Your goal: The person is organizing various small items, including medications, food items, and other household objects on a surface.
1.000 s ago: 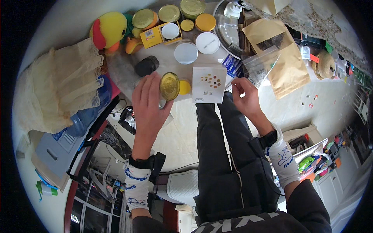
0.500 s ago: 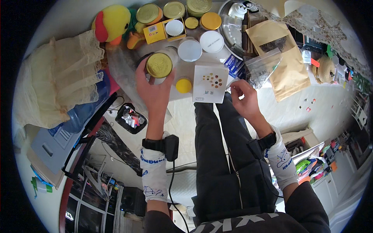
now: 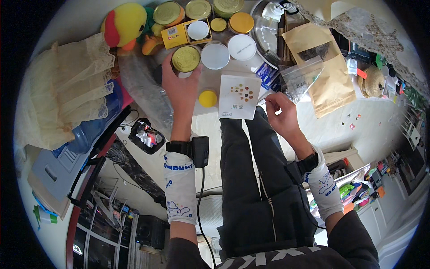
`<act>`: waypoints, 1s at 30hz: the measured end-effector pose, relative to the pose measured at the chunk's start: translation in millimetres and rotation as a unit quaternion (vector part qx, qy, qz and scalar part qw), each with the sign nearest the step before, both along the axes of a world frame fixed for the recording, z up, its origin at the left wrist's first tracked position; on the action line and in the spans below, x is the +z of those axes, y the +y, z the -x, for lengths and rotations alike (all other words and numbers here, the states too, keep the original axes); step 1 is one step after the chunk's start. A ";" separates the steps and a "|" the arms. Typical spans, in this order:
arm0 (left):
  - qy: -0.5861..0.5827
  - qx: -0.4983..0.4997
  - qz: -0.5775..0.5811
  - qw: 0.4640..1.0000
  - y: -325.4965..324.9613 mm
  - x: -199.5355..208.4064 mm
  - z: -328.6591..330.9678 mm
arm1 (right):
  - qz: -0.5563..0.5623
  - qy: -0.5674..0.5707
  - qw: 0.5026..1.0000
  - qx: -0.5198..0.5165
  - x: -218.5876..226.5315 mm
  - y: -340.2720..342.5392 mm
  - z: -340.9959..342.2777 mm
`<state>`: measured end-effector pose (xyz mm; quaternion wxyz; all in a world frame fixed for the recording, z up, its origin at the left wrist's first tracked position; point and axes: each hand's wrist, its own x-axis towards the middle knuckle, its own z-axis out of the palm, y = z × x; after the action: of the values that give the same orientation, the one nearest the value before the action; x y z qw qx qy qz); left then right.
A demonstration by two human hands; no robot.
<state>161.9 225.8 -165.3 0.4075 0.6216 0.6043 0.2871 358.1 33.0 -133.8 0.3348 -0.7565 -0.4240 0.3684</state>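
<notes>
My left hand (image 3: 181, 89) is wrapped round the side of a jar with a gold lid (image 3: 186, 58), which stands among other jars. Over at the right, my right hand (image 3: 283, 112) is closed in a pinch near a white card or flat box (image 3: 240, 96) with small coloured dots printed on it. A thin pale thing shows at those fingertips, too small to make out. Between the hands lies a round yellow lid or small tub (image 3: 208, 98). Close beyond the held jar is a white-lidded jar (image 3: 215, 55).
Gold-lidded jars (image 3: 169, 13) and an open yellow box (image 3: 174, 36) stand at the back. A yellow plush toy (image 3: 124, 24) sits far left. To the right lie blue packets (image 3: 268, 76), a clear zip bag (image 3: 300, 80) and a brown paper pouch (image 3: 329, 83). A waste bin (image 3: 146, 136) stands below the table.
My left hand has moved the gold-lidded jar away from me, up beside the white-lidded jar. My right hand keeps its pinch in nearly the same place. The view has shifted slightly.
</notes>
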 end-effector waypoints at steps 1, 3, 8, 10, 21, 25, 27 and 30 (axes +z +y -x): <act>0.042 -0.007 -0.003 0.999 -0.5 0.6 -1.3 | 0.004 -0.003 1.000 0.006 0.1 -0.5 -0.7; 0.043 0.001 0.004 0.999 1.0 -2.5 -1.1 | -0.002 0.001 1.000 0.002 -1.3 -0.5 0.1; 0.017 -0.005 0.010 1.000 3.2 -0.3 -0.8 | -0.014 -0.003 1.000 0.007 -4.4 0.5 2.6; 0.041 -0.039 -0.007 0.998 4.8 1.0 3.4 | -0.005 0.006 1.000 0.000 -3.9 2.7 6.4; 0.212 -0.123 -0.125 0.961 24.9 31.0 41.2 | 0.010 0.007 1.000 0.009 -4.2 1.7 5.8; 0.287 -0.232 -0.053 0.928 34.5 17.7 56.8 | 0.025 0.011 1.000 0.009 -6.6 -1.9 7.0; 0.312 -0.248 -0.035 0.916 36.4 8.5 64.0 | 0.021 0.013 1.000 0.013 -7.1 -1.4 8.7; 0.338 -0.257 -0.018 0.905 37.0 -2.7 64.9 | 0.017 0.018 1.000 0.017 -5.6 -0.6 9.5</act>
<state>97.0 262.8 -168.1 0.2273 0.8226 0.5193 -0.0436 348.6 32.4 -139.4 0.3233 -0.7482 -0.4238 0.3950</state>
